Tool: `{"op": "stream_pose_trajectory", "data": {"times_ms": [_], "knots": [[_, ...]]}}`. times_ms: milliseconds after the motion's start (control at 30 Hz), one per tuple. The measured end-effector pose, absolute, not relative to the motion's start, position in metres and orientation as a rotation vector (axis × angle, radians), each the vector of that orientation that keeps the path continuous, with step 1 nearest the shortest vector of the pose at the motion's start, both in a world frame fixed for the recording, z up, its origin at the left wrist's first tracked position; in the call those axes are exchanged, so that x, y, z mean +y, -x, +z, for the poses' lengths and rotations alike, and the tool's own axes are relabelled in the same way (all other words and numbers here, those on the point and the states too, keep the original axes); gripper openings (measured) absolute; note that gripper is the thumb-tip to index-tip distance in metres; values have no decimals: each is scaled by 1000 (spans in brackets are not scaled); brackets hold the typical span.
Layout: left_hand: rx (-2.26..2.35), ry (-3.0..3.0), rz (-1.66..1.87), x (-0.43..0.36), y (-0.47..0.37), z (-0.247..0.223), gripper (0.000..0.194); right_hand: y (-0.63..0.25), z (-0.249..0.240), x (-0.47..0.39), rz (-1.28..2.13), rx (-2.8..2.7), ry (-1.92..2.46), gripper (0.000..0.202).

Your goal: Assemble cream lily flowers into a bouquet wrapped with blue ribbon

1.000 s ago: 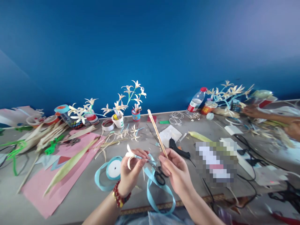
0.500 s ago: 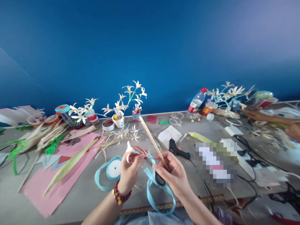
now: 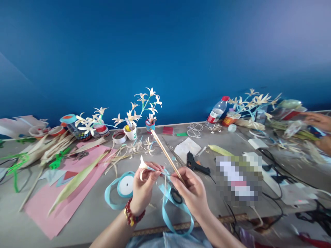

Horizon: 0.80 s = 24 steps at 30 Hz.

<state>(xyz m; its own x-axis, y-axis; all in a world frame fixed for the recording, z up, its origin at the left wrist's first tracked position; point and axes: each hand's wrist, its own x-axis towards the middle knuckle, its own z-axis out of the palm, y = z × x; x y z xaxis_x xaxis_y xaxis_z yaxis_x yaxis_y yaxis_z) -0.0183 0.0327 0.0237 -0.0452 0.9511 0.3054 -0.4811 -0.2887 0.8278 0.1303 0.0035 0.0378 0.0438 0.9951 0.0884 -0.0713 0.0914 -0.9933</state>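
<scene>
A small white artificial flower (image 3: pixel 142 166) with a light-blue stem is pinched in my left hand (image 3: pixel 144 184), which wears a red bead bracelet. Between the fingers of my right hand (image 3: pixel 192 189) is a slim wooden stick (image 3: pixel 165 153) with a pale tip, slanting up and left. The right fingertips also meet the blue stem end; whether they grip it or a strip of tape is unclear. Below the hands, a loop of light-blue ribbon (image 3: pixel 165 220) hangs over the table edge. Black-handled scissors (image 3: pixel 177 196) lie by the right hand. The blue ribbon roll (image 3: pixel 119 189) lies left.
A black glue gun (image 3: pixel 198 165) lies right of my hands, near white paper (image 3: pixel 187 148) and a power strip (image 3: pixel 269 182) with cables. Pink paper (image 3: pixel 51 210) covers the left. Cups with artificial flowers (image 3: pixel 130 132) and a bottle (image 3: pixel 217 112) line the wall. Another person's hand (image 3: pixel 319 120) is far right.
The stick's tip has shifted slightly left and down, and the right fingers have moved a little. My left hand is nearly still. At far right, the other person's hand has drawn back rightward.
</scene>
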Motion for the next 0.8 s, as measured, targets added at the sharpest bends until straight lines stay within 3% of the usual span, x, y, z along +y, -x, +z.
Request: {"op": "stream_pose_trajectory", "data": {"times_ms": [200, 333, 500, 800], "knots": [[641, -1016, 1602, 34, 20, 22, 6, -132, 32, 2, 1173, -1145, 1067, 25], [693, -984, 1606, 33, 19, 21, 9, -135, 27, 1, 1194, -1095, 1042, 37], [706, -993, 1592, 33, 19, 21, 12, -131, 28, 3, 1246, -1114, 1099, 30], [687, -911, 1769, 52, 40, 26, 7, -156, 10, 20, 1248, -765, 1149, 45]]}}
